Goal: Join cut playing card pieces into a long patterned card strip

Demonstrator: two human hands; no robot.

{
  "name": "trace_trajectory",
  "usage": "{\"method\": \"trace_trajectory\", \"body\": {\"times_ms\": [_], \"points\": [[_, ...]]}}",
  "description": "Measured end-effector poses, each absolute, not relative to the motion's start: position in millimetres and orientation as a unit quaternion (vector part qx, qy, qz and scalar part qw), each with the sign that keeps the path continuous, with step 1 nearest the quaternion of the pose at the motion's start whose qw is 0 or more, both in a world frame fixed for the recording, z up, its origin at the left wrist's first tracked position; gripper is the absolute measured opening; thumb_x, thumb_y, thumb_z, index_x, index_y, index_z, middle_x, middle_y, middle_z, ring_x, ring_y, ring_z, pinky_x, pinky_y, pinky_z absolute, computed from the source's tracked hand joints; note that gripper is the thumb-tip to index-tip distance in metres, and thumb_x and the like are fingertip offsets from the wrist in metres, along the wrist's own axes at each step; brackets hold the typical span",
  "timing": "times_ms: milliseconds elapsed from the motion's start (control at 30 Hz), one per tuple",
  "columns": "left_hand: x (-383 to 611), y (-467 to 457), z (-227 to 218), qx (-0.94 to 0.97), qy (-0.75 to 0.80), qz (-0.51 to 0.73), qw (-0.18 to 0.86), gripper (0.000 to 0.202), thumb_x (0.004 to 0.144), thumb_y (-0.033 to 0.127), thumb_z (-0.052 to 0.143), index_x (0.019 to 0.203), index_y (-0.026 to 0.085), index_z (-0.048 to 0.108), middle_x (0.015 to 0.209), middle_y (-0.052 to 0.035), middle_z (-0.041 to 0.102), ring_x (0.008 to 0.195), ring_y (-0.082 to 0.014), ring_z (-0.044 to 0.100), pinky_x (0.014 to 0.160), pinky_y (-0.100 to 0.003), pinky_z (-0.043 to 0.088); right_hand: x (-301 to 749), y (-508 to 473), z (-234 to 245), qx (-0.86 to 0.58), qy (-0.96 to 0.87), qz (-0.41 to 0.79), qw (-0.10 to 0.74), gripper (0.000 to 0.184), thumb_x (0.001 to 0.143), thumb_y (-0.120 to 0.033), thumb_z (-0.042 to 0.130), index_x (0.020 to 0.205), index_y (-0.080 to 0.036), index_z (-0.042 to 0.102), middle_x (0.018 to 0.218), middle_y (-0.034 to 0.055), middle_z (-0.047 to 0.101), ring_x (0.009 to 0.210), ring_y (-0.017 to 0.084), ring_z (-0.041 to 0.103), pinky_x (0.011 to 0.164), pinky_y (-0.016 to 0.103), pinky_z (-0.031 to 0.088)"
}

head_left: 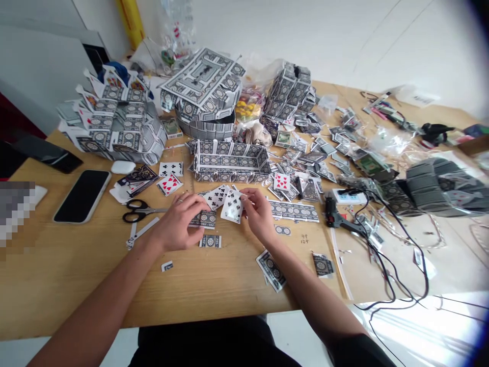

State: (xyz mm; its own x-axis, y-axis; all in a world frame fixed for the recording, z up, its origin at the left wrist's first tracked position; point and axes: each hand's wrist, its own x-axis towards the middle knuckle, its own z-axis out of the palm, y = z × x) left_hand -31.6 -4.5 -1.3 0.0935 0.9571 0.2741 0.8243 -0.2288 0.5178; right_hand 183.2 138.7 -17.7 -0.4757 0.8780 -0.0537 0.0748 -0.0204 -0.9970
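Observation:
My right hand [257, 213] pinches a playing card [232, 207] with black spades between thumb and fingers. Just left of it, my left hand [179, 221] hovers over or rests on grey-patterned cards [204, 220], its thumb and fingers apart. Behind the held card lie face-up club cards [217, 196], partly covered. Closer to me is a small cut card piece [210, 241]. A long box made of cards [232, 173] stands beyond both hands. Black-handled scissors [139, 211] lie left of my left hand, their blades partly hidden by it.
Larger card-built models [124, 125] stand at the back left. A phone [82, 196] lies at left. At right are a glue gun [340, 216], a power strip [347, 197] and black cables [397, 285]. Loose cards [315, 155] clutter the back right. A card strip [294, 210] lies beside my right hand.

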Motion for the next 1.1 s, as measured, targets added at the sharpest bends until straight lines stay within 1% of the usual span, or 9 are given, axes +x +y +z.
{"method": "trace_trajectory", "body": {"times_ms": [100, 233, 500, 633, 733, 800, 867, 967, 1100], "points": [[-28, -3, -5, 0.726, 0.624, 0.263, 0.117, 0.04, 0.087, 0.031, 0.073, 0.125, 0.021, 0.064, 0.127, -0.0123, 0.066, 0.121, -0.0342, 0.06, 0.108, -0.056, 0.045, 184, 139, -15, -0.377, -0.589, 0.642, 0.315, 0.037, 0.082, -0.04, 0.082, 0.11, -0.026, 0.063, 0.091, 0.0001, 0.069, 0.074, 0.016, 0.067, 0.064, 0.03, 0.056], [-26, -1, -10, 0.723, 0.625, 0.272, 0.113, 0.039, 0.092, 0.039, 0.076, 0.124, 0.021, 0.065, 0.124, -0.0115, 0.069, 0.12, -0.0332, 0.061, 0.107, -0.055, 0.046, 184, 139, -10, -0.366, -0.562, 0.677, 0.302, 0.039, 0.074, -0.036, 0.088, 0.105, -0.025, 0.066, 0.093, 0.0016, 0.074, 0.083, 0.019, 0.07, 0.073, 0.033, 0.057], [-29, -6, -4, 0.708, 0.614, 0.341, 0.074, 0.049, 0.091, 0.045, 0.078, 0.132, 0.023, 0.066, 0.117, -0.0092, 0.067, 0.112, -0.0295, 0.066, 0.104, -0.048, 0.051, 186, 139, -4, -0.372, -0.592, 0.657, 0.281, 0.031, 0.085, -0.046, 0.079, 0.107, -0.024, 0.076, 0.089, 0.0022, 0.075, 0.073, 0.017, 0.063, 0.065, 0.029, 0.049], [-27, -6, -4, 0.706, 0.611, 0.35, 0.075, 0.048, 0.09, 0.045, 0.079, 0.13, 0.022, 0.066, 0.116, -0.009, 0.067, 0.11, -0.029, 0.066, 0.102, -0.047, 0.052, 187, 135, -8, -0.334, -0.678, 0.603, 0.257, 0.033, 0.092, -0.042, 0.074, 0.119, -0.023, 0.075, 0.089, 0.0015, 0.073, 0.071, 0.016, 0.061, 0.065, 0.03, 0.048], [-25, -6, -4, 0.703, 0.613, 0.354, 0.07, 0.046, 0.091, 0.042, 0.079, 0.129, 0.022, 0.066, 0.116, -0.0092, 0.067, 0.112, -0.0289, 0.065, 0.102, -0.046, 0.053, 188, 133, -14, -0.302, -0.762, 0.52, 0.241, 0.037, 0.092, -0.031, 0.075, 0.129, -0.025, 0.071, 0.092, 0.0018, 0.075, 0.08, 0.019, 0.067, 0.076, 0.034, 0.053], [-24, -6, -4, 0.7, 0.613, 0.36, 0.07, 0.045, 0.092, 0.041, 0.078, 0.131, 0.022, 0.065, 0.117, -0.0093, 0.067, 0.113, -0.0285, 0.065, 0.103, -0.045, 0.054, 189, 133, -17, -0.274, -0.811, 0.458, 0.24, 0.032, 0.092, -0.025, 0.074, 0.125, -0.027, 0.073, 0.106, 0.0048, 0.079, 0.097, 0.023, 0.072, 0.09, 0.038, 0.055], [-23, -6, -4, 0.697, 0.612, 0.367, 0.071, 0.046, 0.092, 0.041, 0.078, 0.132, 0.023, 0.064, 0.118, -0.0093, 0.066, 0.114, -0.0284, 0.065, 0.103, -0.045, 0.055, 190, 133, -19, -0.256, -0.835, 0.423, 0.239, 0.026, 0.094, -0.024, 0.073, 0.12, -0.028, 0.075, 0.116, 0.0062, 0.079, 0.108, 0.026, 0.073, 0.097, 0.041, 0.055], [-23, -6, -7, 0.689, 0.615, 0.376, 0.076, 0.047, 0.093, 0.041, 0.078, 0.134, 0.024, 0.063, 0.12, -0.0096, 0.066, 0.115, -0.0282, 0.066, 0.104, -0.046, 0.056, 190, 133, -20, -0.251, -0.833, 0.431, 0.239, 0.024, 0.095, -0.025, 0.074, 0.118, -0.03, 0.076, 0.115, 0.0052, 0.081, 0.106, 0.026, 0.075, 0.096, 0.041, 0.057], [-25, -6, -10, 0.678, 0.62, 0.387, 0.078, 0.051, 0.093, 0.042, 0.079, 0.139, 0.027, 0.061, 0.125, -0.0095, 0.065, 0.118, -0.0286, 0.067, 0.105, -0.047, 0.057, 189, 131, -15, -0.265, -0.787, 0.502, 0.242, 0.016, 0.094, -0.03, 0.078, 0.11, -0.029, 0.078, 0.111, 0.0036, 0.082, 0.1, 0.024, 0.076, 0.094, 0.04, 0.058]]}}
